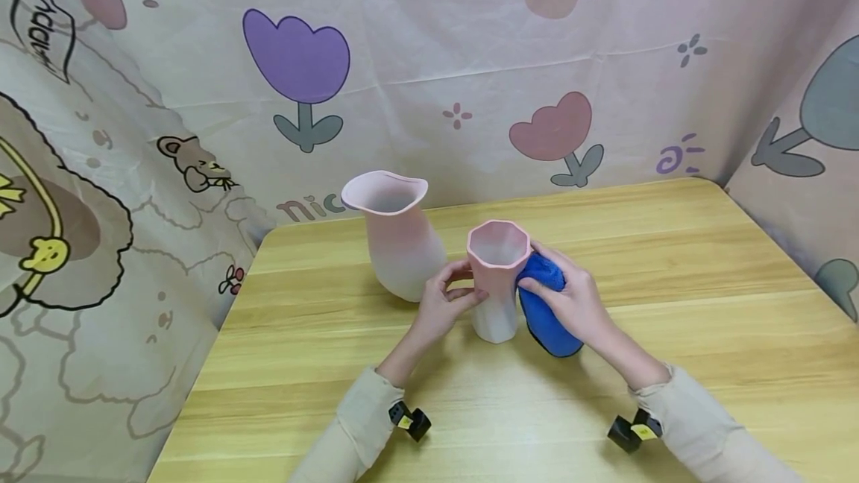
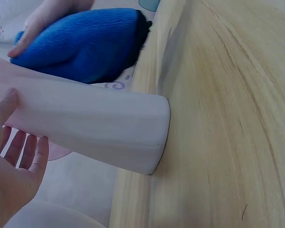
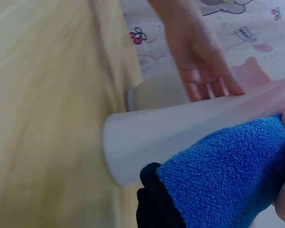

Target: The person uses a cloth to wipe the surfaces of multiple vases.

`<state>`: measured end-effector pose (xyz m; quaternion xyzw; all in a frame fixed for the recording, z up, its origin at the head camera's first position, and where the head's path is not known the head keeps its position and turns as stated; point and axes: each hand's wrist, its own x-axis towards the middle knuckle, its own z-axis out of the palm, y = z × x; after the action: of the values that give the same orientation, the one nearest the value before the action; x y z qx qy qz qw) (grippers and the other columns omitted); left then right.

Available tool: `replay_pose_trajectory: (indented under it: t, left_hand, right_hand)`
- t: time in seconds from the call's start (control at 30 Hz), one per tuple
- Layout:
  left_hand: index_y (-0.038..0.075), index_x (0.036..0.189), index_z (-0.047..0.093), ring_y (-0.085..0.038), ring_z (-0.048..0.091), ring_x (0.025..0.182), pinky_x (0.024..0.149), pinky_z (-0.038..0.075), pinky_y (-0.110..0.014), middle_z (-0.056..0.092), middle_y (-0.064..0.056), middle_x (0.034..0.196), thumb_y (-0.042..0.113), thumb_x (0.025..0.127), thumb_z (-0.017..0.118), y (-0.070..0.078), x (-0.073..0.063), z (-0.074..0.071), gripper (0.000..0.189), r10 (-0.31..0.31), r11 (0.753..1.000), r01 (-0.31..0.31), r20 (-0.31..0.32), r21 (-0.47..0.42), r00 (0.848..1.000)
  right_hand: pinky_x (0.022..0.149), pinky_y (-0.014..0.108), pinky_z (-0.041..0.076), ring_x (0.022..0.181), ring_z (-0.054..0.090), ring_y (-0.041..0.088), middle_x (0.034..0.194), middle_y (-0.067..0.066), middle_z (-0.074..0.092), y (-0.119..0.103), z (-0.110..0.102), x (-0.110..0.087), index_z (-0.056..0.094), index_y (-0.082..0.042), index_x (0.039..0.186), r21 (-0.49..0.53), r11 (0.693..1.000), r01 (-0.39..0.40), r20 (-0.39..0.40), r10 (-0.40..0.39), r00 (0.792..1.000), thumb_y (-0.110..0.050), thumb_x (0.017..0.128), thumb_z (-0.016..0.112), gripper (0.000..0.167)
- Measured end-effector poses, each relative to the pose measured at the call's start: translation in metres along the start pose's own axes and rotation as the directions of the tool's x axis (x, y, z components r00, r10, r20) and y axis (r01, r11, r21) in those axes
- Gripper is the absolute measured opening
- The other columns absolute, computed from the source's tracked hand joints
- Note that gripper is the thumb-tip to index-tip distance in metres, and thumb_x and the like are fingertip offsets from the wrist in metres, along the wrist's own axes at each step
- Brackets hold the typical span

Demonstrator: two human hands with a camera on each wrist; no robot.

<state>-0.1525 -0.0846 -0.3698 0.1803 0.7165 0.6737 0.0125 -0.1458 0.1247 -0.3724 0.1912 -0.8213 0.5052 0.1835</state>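
A small pink-to-white vase with an octagonal rim stands upright on the table. My left hand holds it from the left side, thumb on the near face and fingers toward the back; the left wrist view shows that thumb and the fingertips on the vase wall. On the other side, my right hand grips a folded blue cloth with a dark edge, held close against the vase's upper right. In the right wrist view, the terry cloth covers part of the vase.
A larger pink-and-white vase with a wavy flared rim stands behind and left of the small one. The wooden table reaches back to a printed curtain, which also hangs at both sides.
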Motion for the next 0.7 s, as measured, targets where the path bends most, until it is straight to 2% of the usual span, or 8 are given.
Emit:
replay_pose_trajectory:
  t: [0.1,0.2,0.3,0.43,0.53,0.7]
  left_hand:
    - [-0.012,0.116,0.049,-0.033,0.051,0.107,0.087,0.050,-0.038,0.053,-0.025,0.115,-0.008,0.077,0.065,-0.002,0.000,0.000,0.042,0.013,1.000,-0.013,0.000,0.008,1.000]
    - [-0.011,0.116,0.049,-0.032,0.051,0.107,0.086,0.050,-0.037,0.053,-0.024,0.115,-0.009,0.077,0.065,-0.011,0.003,-0.002,0.043,0.023,1.000,-0.023,-0.004,-0.005,1.000]
    - [-0.008,0.117,0.050,-0.031,0.051,0.107,0.086,0.050,-0.035,0.053,-0.023,0.116,-0.008,0.076,0.066,-0.022,0.005,-0.003,0.044,0.018,1.000,-0.018,-0.008,-0.020,1.000]
    - [-0.006,0.118,0.051,-0.029,0.051,0.108,0.086,0.050,-0.032,0.053,-0.021,0.116,-0.006,0.076,0.067,-0.027,0.006,-0.003,0.045,0.011,1.000,-0.011,-0.010,-0.013,1.000]
    - [-0.006,0.118,0.050,-0.029,0.051,0.108,0.086,0.050,-0.032,0.053,-0.021,0.116,-0.006,0.076,0.067,-0.027,0.006,-0.003,0.045,0.008,1.000,-0.008,-0.008,-0.010,1.000]
    - [-0.009,0.117,0.050,-0.032,0.050,0.108,0.086,0.050,-0.036,0.052,-0.023,0.116,-0.009,0.076,0.066,-0.027,0.007,-0.004,0.044,-0.002,1.000,0.002,-0.002,-0.014,1.000]
  right_hand:
    - [0.081,0.054,0.048,0.101,0.057,0.037,0.118,0.021,0.057,-0.007,-0.003,0.003,0.050,-0.002,0.128,-0.009,0.999,0.043,-0.051,-0.044,0.998,-0.004,0.075,0.071,0.056]
    - [0.081,0.048,0.050,0.098,0.059,0.032,0.112,0.018,0.059,-0.012,-0.006,0.005,0.052,-0.003,0.126,-0.019,0.997,0.073,-0.096,-0.074,0.993,-0.002,0.073,0.072,0.056]
    - [0.085,0.030,0.051,0.096,0.060,0.027,0.108,0.015,0.061,-0.016,-0.008,0.007,0.053,-0.003,0.125,-0.027,0.995,0.100,-0.133,-0.103,0.986,0.002,0.070,0.073,0.058]
    - [0.086,0.009,0.042,0.095,0.059,0.026,0.107,0.015,0.062,-0.021,-0.011,0.011,0.056,-0.002,0.121,-0.034,0.989,0.145,-0.166,-0.149,0.975,0.006,0.065,0.075,0.059]
    - [0.088,0.012,0.043,0.096,0.059,0.025,0.106,0.014,0.062,-0.025,-0.014,0.015,0.059,-0.002,0.115,-0.046,0.983,0.179,-0.166,-0.185,0.969,0.006,0.064,0.075,0.053]
    - [0.086,0.039,0.050,0.096,0.059,0.025,0.106,0.011,0.062,-0.031,-0.018,0.021,0.061,-0.003,0.109,-0.061,0.982,0.180,-0.145,-0.187,0.972,0.003,0.067,0.075,0.045]
